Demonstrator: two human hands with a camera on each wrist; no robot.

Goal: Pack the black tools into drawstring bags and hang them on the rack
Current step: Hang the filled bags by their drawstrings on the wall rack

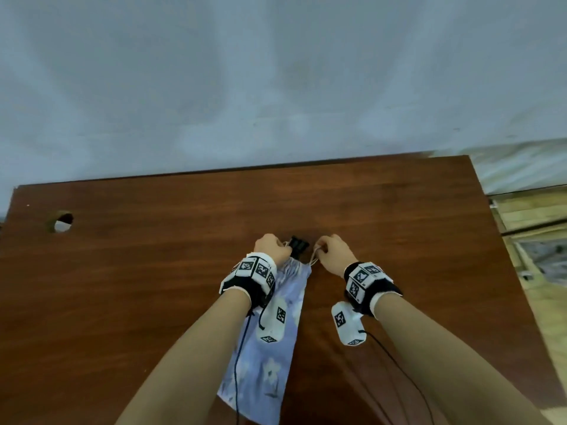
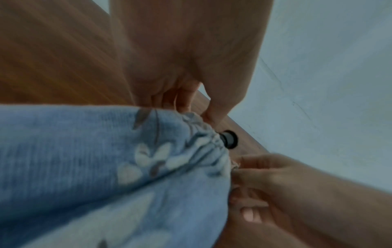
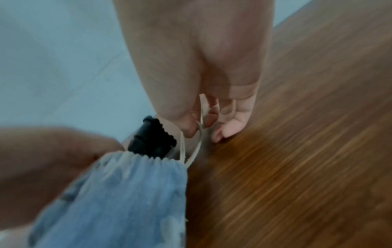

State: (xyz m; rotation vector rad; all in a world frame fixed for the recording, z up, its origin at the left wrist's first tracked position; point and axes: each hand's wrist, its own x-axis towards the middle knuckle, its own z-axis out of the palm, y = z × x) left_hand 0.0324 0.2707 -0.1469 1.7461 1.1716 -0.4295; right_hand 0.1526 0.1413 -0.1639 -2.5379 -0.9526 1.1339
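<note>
On the wooden table point(image 1: 122, 271) lies a blue flowered bag point(image 1: 270, 348), a black tool point(image 1: 298, 246) poking from its gathered mouth. My left hand point(image 1: 270, 247) and right hand point(image 1: 333, 251) each pinch a cord point(image 3: 192, 151). I fear cinching will snag on the tool's protruding end.

From my head view, most of the black tool point(image 1: 298, 246) sits hidden inside the drawstring bag point(image 1: 270, 348); only its end shows at the bag's 12 o'clock. The bag's near end is cut off by the frame's 6 o'clock edge. Left hand point(image 1: 270, 247): fingertips hidden. Both wrist views are motion-blurred.
</note>
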